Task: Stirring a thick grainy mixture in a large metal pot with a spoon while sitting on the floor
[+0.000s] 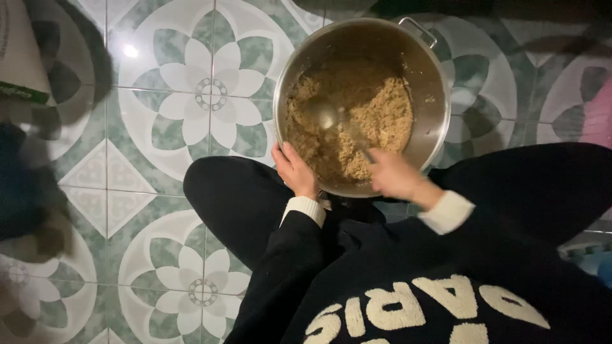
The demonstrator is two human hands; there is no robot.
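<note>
The left hand (294,171) grips the steel pot (433,121) rim; the right hand (392,175), fingers clamped on the ladle (325,114), seems mid-stir in the grain mix (382,108).

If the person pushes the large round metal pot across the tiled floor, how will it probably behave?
The large round metal pot is probably heavy: brown grainy food fills much of its bottom. It may slide rather than tip, since it looks wide and sits on glossy patterned floor tiles. The left hand on its rim likely steadies it.
</note>
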